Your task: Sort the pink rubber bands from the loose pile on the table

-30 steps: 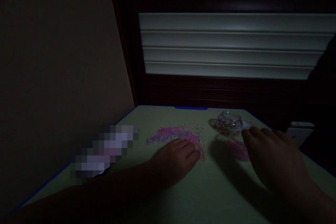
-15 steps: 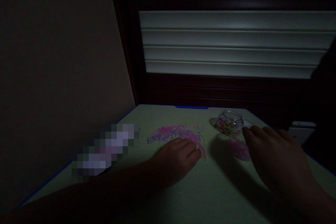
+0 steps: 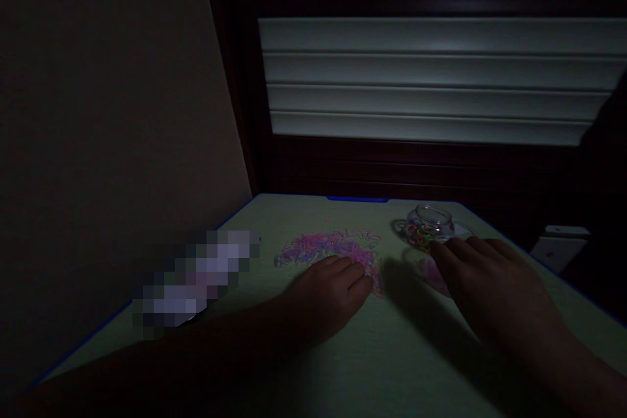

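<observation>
A loose heap of small pink and purple rubber bands [image 3: 328,247] lies on the pale green table [image 3: 401,366]. My left hand [image 3: 326,300] rests flat at the heap's near edge, fingers stretched out and touching the bands. My right hand [image 3: 490,290] hovers low with its fingers spread, over a second small pink pile [image 3: 431,269] that it partly hides. Just behind its fingertips stands a small clear glass jar [image 3: 425,227] holding mixed-colour bands. The room is very dark.
A blurred-out object [image 3: 193,277] lies at the table's left side near the beige wall [image 3: 108,144]. A white slatted shutter [image 3: 431,78] fills the dark window behind. A white box [image 3: 556,245] sits past the table's right blue edge.
My right hand has slid left, covering more of the small pink pile and reaching closer to the jar. My left hand has barely moved.
</observation>
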Demonstrator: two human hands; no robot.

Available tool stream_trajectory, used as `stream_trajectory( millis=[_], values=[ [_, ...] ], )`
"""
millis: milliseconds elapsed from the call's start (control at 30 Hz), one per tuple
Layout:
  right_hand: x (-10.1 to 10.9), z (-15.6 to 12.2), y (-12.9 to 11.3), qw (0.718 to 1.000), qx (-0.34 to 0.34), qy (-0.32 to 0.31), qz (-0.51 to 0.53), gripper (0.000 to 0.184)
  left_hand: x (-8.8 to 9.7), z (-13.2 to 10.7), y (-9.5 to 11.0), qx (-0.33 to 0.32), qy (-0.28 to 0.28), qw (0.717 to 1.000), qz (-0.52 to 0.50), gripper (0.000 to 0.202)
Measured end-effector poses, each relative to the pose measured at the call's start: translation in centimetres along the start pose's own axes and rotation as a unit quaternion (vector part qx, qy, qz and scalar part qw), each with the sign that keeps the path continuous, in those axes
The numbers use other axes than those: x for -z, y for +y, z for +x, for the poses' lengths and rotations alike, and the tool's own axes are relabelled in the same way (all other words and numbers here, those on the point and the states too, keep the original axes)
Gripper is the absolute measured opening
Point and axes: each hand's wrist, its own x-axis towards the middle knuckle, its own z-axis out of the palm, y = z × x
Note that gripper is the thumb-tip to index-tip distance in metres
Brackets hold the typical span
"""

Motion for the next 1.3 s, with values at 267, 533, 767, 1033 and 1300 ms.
stream_trajectory(
  millis=[267, 533, 767, 1033, 1300],
  values=[
    [-0.6, 0.3, -1.6, 0.977, 0.078, -0.050, 0.192, 0.015, 0.0, 0.1, 0.1, 0.005, -0.005, 1.000, -0.006, 0.011],
    [-1.4, 0.2, -2.3, 0.964, 0.076, -0.068, 0.245, 0.014, -0.4, 0.1, 0.1, 0.020, -0.033, 0.999, -0.017, 0.014],
    [-1.1, 0.1, -2.2, 0.964, 0.082, -0.065, 0.246, 0.014, -0.5, 0.0, 0.0, 0.035, -0.058, 0.997, -0.047, 0.015],
    [-0.9, 0.2, -2.5, 0.964, 0.078, -0.077, 0.241, 0.014, -0.7, 0.2, -0.4, 0.054, -0.075, 0.988, -0.126, 0.017],
    [-1.3, 0.3, -2.5, 0.964, 0.083, -0.080, 0.238, 0.016, -1.1, 0.3, -0.8, 0.098, -0.060, 0.972, -0.207, 0.016]
  ],
)
